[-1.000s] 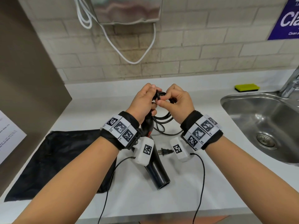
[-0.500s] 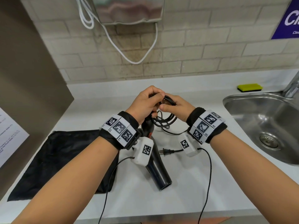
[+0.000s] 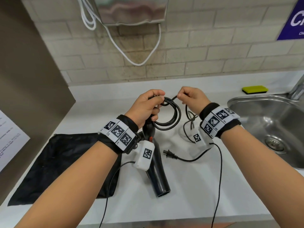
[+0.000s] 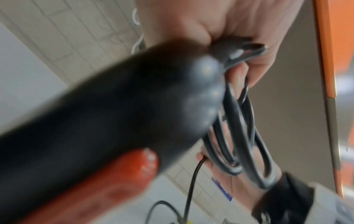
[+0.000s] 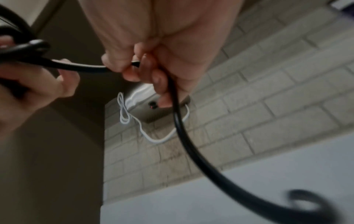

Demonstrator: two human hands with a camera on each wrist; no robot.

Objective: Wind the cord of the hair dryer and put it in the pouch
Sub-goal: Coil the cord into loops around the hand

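Observation:
A black hair dryer [image 3: 157, 171] with a red switch hangs nozzle-down over the white counter. My left hand [image 3: 148, 106] grips its handle end together with a few wound loops of black cord [image 3: 171, 116]; the left wrist view shows the handle [image 4: 118, 115] and the loops [image 4: 239, 136] close up. My right hand [image 3: 189, 97] pinches the loose cord just right of the loops, and in the right wrist view the cord [image 5: 178, 118] trails down from its curled fingers. The plug [image 3: 170, 154] lies on the counter. The black pouch [image 3: 57, 163] lies flat at the left.
A steel sink [image 3: 269, 127] with a tap is set into the counter at the right, with a yellow sponge [image 3: 255, 89] behind it. A brown panel [image 3: 29, 79] stands at the left. On the brick wall hangs a metal box [image 3: 131, 10] with a white cable [image 3: 138, 63].
My hands have come apart: the right hand has drawn to the right with a length of cord, and the wound loops now hang in plain sight from my left hand.

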